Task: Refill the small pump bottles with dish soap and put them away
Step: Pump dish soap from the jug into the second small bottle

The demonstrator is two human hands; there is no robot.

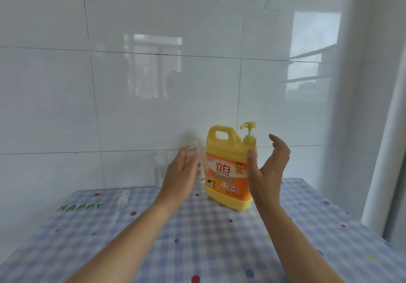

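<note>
One upright soap jug [228, 172], spout pointing left; left hand [182, 172] grips a blurred clear bottle [193, 151], right hand [269, 168] spread.

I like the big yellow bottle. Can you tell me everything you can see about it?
The big yellow bottle looks like plastic, with a handle hole near the top and a yellow pump on its right. An orange label with red writing covers the front. It stands upright on the checked tablecloth, by the white tiled wall. The open right hand hovers in front of it; whether they touch is unclear.
</note>
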